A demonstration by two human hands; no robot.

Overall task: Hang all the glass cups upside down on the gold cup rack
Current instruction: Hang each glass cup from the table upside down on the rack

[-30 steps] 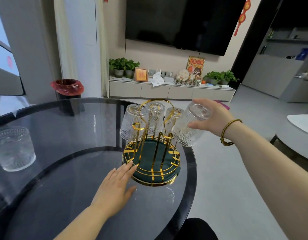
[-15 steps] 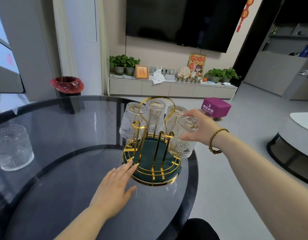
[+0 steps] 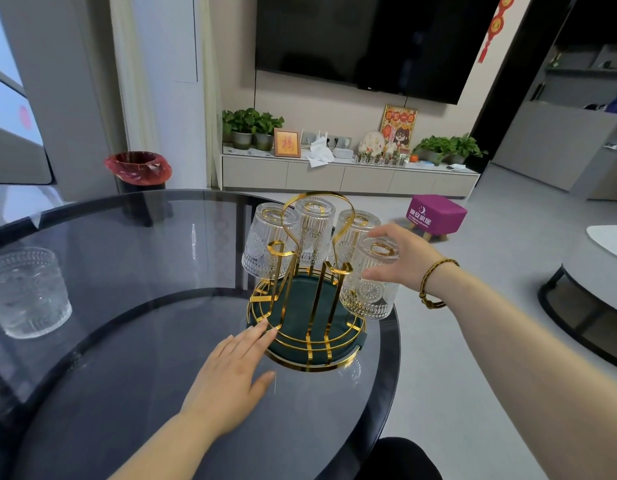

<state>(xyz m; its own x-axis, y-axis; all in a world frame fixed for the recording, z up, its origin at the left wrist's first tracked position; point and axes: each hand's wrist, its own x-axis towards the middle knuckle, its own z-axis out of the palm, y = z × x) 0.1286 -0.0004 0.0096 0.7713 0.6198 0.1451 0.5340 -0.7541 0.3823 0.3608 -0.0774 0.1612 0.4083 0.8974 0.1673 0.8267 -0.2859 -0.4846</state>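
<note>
Far left, one clear ribbed glass cup [image 3: 27, 292] stands upright on the round dark glass table [image 3: 133, 358]. Left hand [image 3: 230, 372] flat, fingers spread, fingertips touching the round gold wire cup rack [image 3: 305, 317]. Three cups hang inverted on it. Right hand [image 3: 400, 259], fingers loosened, rests against a fourth inverted cup [image 3: 371, 280] on the rack's right peg.

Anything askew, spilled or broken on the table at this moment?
Nothing spilled or broken. The only oddity: one glass cup stands upright alone at the table's far left edge, away from the gold cup rack. Four cups hang there inverted, the nearest one at the right hand.
</note>
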